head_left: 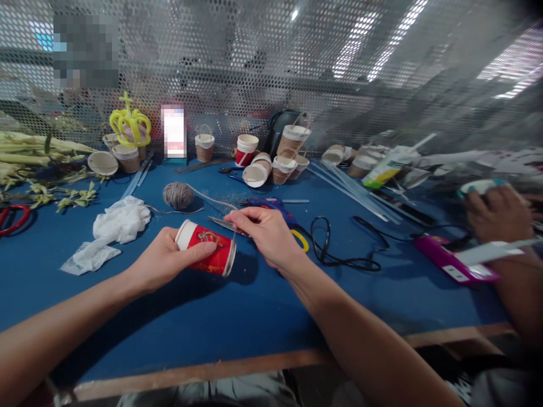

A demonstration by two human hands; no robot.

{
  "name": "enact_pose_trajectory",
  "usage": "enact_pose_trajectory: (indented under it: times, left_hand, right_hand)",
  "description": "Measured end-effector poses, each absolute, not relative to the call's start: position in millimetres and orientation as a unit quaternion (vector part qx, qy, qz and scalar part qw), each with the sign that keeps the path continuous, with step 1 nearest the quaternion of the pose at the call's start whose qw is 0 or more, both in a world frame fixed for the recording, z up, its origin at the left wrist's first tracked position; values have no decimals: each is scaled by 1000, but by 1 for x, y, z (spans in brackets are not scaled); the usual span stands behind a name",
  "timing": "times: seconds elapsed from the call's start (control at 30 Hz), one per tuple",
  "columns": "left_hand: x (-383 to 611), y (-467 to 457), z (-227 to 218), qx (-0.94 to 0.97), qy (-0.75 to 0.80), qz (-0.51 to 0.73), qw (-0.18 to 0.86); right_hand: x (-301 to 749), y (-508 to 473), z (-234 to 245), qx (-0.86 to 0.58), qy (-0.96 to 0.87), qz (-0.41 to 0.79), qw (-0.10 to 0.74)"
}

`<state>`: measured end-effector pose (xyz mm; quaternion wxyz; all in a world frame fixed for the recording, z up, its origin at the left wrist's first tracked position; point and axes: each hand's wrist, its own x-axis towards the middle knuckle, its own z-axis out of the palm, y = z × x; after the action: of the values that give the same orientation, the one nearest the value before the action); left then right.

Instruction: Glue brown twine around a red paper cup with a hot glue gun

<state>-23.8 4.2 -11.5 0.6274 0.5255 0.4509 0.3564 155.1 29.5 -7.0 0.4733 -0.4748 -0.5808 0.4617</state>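
Observation:
My left hand (169, 257) is wrapped around a red and white paper cup (210, 254), tilted on its side with its base to the right. Between the thumb and fingers of my right hand (267, 234) is a pinched strand of grey yarn (235, 234), which runs down to the cup's base rim. The strand leads back to a grey yarn ball (179, 195) on the table. Scissors (219, 223) with a yellow handle appear behind my right hand, mostly hidden by it. Just beyond lies a blue glue gun (271, 203), also partly covered.
Crumpled white fabric (123, 217) lies to the left, near red-handled scissors (14, 217). Several wrapped cups (284, 167) and a phone (173, 133) stand along the mesh. A black cable (328, 243) and purple power strip (456, 260) are at right, beside another person's hand (498, 212).

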Motion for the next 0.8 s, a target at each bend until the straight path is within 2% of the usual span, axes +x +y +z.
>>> enact_pose_trajectory:
  times: [0.8]
  left_hand:
    - [-23,2,-11,548,441,386,597]
  right_hand:
    - [156,28,-6,-499,-625,417,431]
